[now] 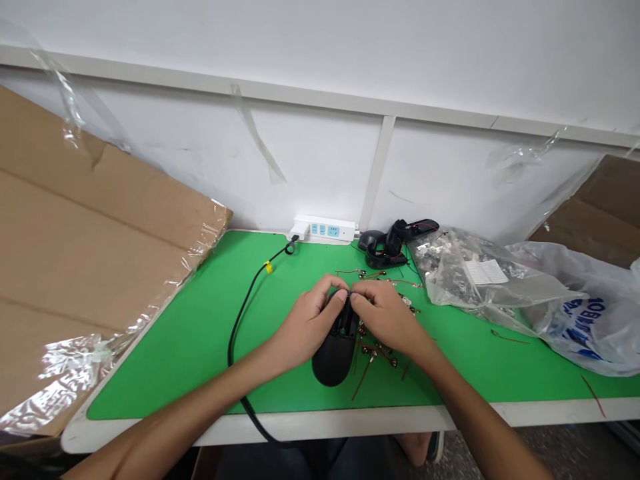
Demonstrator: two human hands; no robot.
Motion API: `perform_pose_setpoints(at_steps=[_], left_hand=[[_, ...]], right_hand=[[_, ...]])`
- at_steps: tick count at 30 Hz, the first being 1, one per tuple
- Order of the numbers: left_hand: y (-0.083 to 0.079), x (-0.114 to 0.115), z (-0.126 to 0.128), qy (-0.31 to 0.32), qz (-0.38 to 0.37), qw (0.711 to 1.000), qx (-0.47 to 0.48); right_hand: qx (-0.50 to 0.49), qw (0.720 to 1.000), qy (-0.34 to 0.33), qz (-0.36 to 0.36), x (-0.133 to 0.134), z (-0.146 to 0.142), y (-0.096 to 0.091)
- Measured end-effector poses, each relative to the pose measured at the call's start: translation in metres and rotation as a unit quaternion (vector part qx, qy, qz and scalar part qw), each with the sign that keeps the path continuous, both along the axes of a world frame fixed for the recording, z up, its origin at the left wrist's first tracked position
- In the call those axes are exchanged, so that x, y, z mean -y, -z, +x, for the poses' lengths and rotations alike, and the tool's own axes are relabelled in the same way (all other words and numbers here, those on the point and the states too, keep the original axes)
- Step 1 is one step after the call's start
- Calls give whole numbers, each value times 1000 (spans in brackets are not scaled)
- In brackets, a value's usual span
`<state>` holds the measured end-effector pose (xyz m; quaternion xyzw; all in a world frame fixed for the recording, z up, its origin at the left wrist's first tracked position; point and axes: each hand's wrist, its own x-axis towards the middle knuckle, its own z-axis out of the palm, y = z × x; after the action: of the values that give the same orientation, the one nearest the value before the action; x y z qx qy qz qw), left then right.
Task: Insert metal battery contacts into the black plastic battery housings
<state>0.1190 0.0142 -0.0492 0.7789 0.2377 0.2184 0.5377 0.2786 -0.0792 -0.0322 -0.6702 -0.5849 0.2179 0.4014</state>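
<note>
My left hand [320, 313] and my right hand [383, 310] grip the far end of a black plastic housing [333, 360], oval and shaped like a computer mouse. Both thumbs lie along its top edge, fingertips close together. An open recess shows in its middle, with something small and green inside; fingers hide the far end. Small metal parts with red wires [373, 353] lie loose beside and partly beneath my right hand.
Behind the hands a white power strip [333, 230] feeds a black cable [243, 313]. Black plastic parts [387, 247], a clear bag of small parts [450, 263] and a white plastic bag [595, 320] sit to the right. Cardboard [100, 227] leans at left.
</note>
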Motion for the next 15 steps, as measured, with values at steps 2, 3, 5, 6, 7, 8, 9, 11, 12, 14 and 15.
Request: perform_pose_setpoints(at_steps=[2, 3, 5, 6, 7, 8, 9, 11, 12, 14, 15], left_hand=[[-1, 2, -1, -7, 13, 1000, 7], [-2, 3, -1, -9, 16, 1000, 12], [-2, 4, -1, -9, 15, 1000, 20], [-2, 4, -1, -7, 10, 1000, 22], [-2, 4, -1, -4, 4, 1000, 24], [-2, 4, -1, -2, -2, 1000, 26], [-3, 4, -1, 0, -7, 1000, 27], [-3, 4, -1, 4, -11, 1000, 25], [-4, 4, -1, 5, -11, 1000, 23], [-5, 4, -1, 4, -9, 1000, 19], [-5, 5, -1, 2, -6, 1000, 18]], right_hand=[[-8, 1000, -4, 1, 0, -1, -3], [-10, 1000, -7, 2, 0, -1, -4], [-9, 1000, -19, 1, 1, -1, -5], [-7, 1000, -24, 0, 2, 0, -5], [-4, 1000, -29, -1, 2, 0, -5], [-1, 1000, -31, -1, 3, 1, -5], [2, 999, -32, -1, 3, 1, -4], [4, 999, -34, 1, 3, 2, -3], [5, 999, -34, 1, 3, 2, -3], [8, 999, -33, 2, 2, 2, -2], [9, 999, -32, 2, 2, 2, -2]])
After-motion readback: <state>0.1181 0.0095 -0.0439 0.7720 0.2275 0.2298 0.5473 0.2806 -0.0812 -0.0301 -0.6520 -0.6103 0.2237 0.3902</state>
